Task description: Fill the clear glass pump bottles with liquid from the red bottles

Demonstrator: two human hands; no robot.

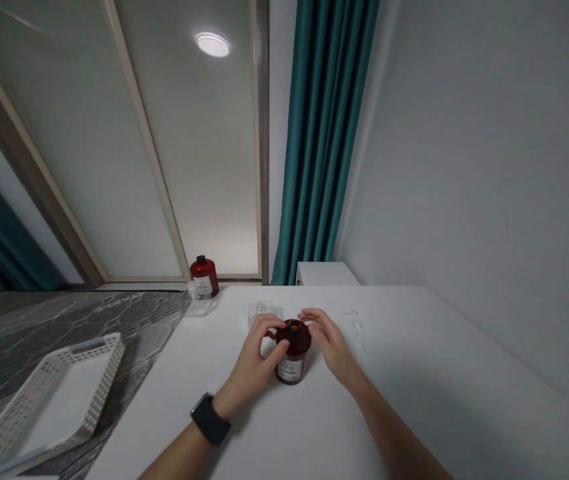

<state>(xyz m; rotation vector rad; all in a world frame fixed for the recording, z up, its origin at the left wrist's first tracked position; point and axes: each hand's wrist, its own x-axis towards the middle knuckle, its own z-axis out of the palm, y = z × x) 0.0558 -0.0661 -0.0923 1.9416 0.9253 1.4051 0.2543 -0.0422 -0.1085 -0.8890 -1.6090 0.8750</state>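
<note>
smooth table (284, 433) as i see it remotely, glossy bottle (298, 345) with paper-like label (290, 371) mid-table, plastic-looking basket (98, 398) left of the table, cloth curtain (322, 133) beyond the table

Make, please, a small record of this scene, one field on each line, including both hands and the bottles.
Left hand: thumb and fingers curved about the near bottle's top, seemingly touching; black watch on the wrist of this left hand
Right hand: the right hand is open beside the bottle's top; contact unclear
Near bottle: near bottle, dark red, white label, upright on the white table
Far bottle: far bottle, red, black cap, upright
Basket: white basket, left of the table
</note>
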